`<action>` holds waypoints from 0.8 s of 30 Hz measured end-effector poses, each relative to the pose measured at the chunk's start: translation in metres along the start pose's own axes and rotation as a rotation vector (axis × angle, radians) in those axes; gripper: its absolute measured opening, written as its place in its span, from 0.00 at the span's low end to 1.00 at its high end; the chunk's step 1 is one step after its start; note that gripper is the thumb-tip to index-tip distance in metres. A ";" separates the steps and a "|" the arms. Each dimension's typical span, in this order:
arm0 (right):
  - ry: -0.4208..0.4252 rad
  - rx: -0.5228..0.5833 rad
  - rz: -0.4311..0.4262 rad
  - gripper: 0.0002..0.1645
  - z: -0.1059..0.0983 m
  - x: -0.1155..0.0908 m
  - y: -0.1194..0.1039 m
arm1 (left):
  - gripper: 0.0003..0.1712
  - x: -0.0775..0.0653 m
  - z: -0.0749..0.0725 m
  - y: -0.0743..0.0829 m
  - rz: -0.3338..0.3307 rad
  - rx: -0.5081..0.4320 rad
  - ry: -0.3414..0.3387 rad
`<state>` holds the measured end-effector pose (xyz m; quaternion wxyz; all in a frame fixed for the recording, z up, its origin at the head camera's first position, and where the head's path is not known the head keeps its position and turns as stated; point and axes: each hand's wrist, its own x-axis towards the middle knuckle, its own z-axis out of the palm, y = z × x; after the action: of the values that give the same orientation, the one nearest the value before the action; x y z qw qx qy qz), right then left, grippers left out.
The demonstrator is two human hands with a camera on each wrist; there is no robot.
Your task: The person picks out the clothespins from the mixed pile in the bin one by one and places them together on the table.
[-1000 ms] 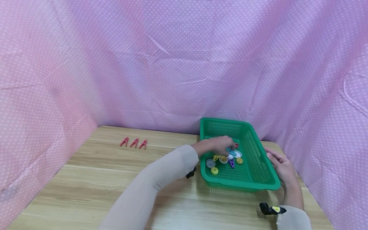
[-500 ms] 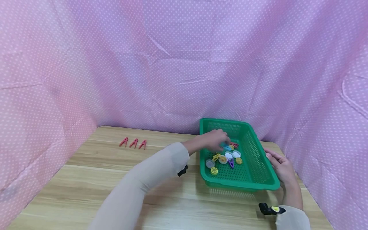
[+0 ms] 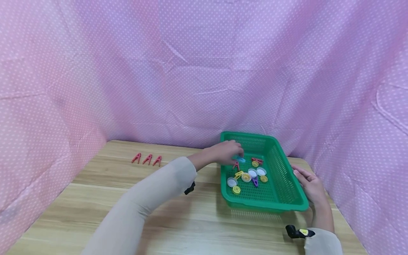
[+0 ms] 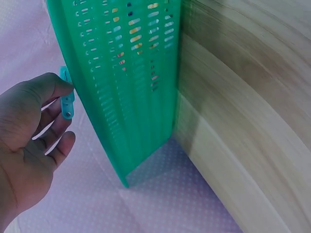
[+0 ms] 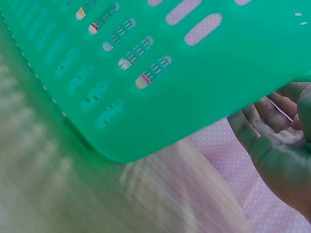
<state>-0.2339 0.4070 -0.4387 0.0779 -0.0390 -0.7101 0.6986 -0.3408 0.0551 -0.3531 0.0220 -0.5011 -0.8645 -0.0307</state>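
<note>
My left hand [image 3: 227, 152] pinches a light blue clothespin [image 4: 67, 99] between thumb and fingers, over the left side of the green basket [image 3: 271, 205]. In the left wrist view the clothespin shows right beside the basket's rim. Below that hand, inside the basket, lies a red clothespin [image 3: 236, 165]. Other contents are a yellow clothespin [image 3: 238, 175], a purple clothespin [image 3: 255, 181], more red clothespins [image 3: 257, 161] and several white, yellow and grey bottle caps [image 3: 246, 177]. My right hand [image 3: 313, 187] holds the basket's right rim, its fingertips partly hidden by the basket wall in the right wrist view.
Three red clothespins [image 3: 147, 159] stand in a row at the back left of the wooden table [image 3: 105, 198]. A pink dotted cloth [image 3: 204, 71] hangs behind and at both sides. The basket stands near the table's back right.
My left hand has moved left across the basket with the light blue clothespin, uncovering caps and red clothespins. My right hand keeps its place at the rim.
</note>
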 end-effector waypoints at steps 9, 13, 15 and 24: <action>-0.031 0.030 -0.001 0.19 -0.001 0.000 0.000 | 0.16 -0.026 -0.008 -0.010 -0.010 -0.029 0.021; -0.034 0.024 -0.002 0.21 -0.001 -0.001 0.000 | 0.15 -0.039 -0.010 -0.014 -0.015 -0.038 0.034; -0.033 0.025 -0.002 0.21 -0.001 -0.001 0.000 | 0.15 -0.046 -0.010 -0.016 -0.017 -0.036 0.043; -0.009 -0.024 0.003 0.20 -0.001 -0.001 0.001 | 0.12 -0.072 -0.005 -0.033 -0.037 -0.023 0.079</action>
<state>-0.2328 0.4081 -0.4398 0.0732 -0.0377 -0.7188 0.6904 -0.3337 -0.0235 -0.3544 0.0495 -0.4838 -0.8716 -0.0608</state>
